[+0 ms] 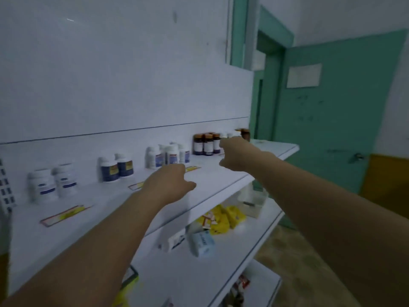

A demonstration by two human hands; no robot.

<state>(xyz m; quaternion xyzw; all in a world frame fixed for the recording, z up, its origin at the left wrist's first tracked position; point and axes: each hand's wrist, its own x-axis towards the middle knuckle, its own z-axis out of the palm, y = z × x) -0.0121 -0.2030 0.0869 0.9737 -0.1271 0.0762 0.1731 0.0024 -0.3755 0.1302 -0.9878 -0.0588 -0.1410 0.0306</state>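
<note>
Standing upright, brown bottles (pixel 205 144), right hand (pixel 235 154) just beside

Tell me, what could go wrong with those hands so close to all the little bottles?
The right hand is right beside the brown bottles, which stand packed together; a bump could topple several at once.
The left hand sits just in front of the white bottles, so a push forward might knock them over.
The brown bottles stand near the shelf's right end; one knocked sideways might fall to the floor.
</note>
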